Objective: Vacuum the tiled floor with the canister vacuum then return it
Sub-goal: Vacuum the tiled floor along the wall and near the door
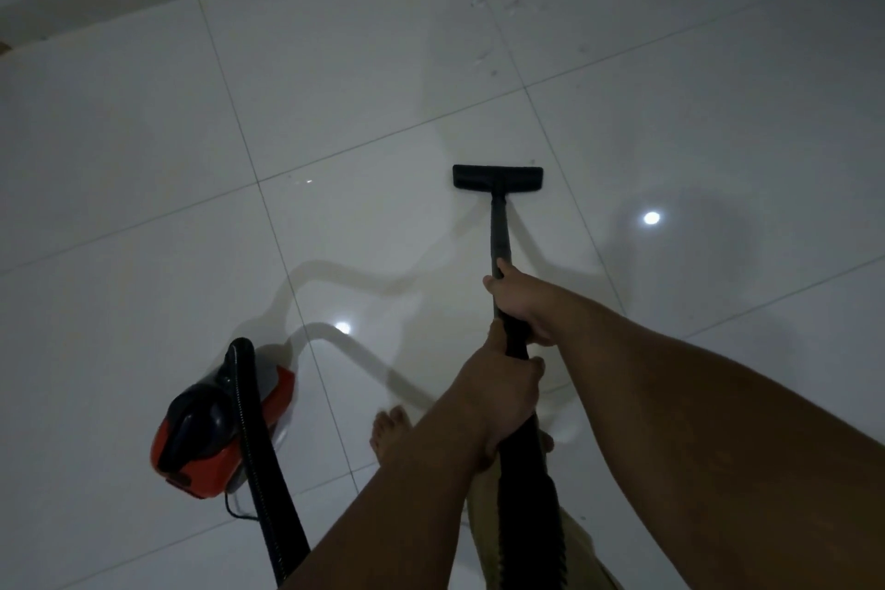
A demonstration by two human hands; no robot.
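The wand is gripped by both hands, right hand above left hand. Floor nozzle is pressed flat on the white tiles; the red canister vacuum is parked off left.

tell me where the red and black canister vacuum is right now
The red and black canister vacuum sits on the white tiled floor, lower left, beside the person's bare foot.

Glossy white tiled floor with thin grey grout lines, red-and-black canister vacuum, black wand
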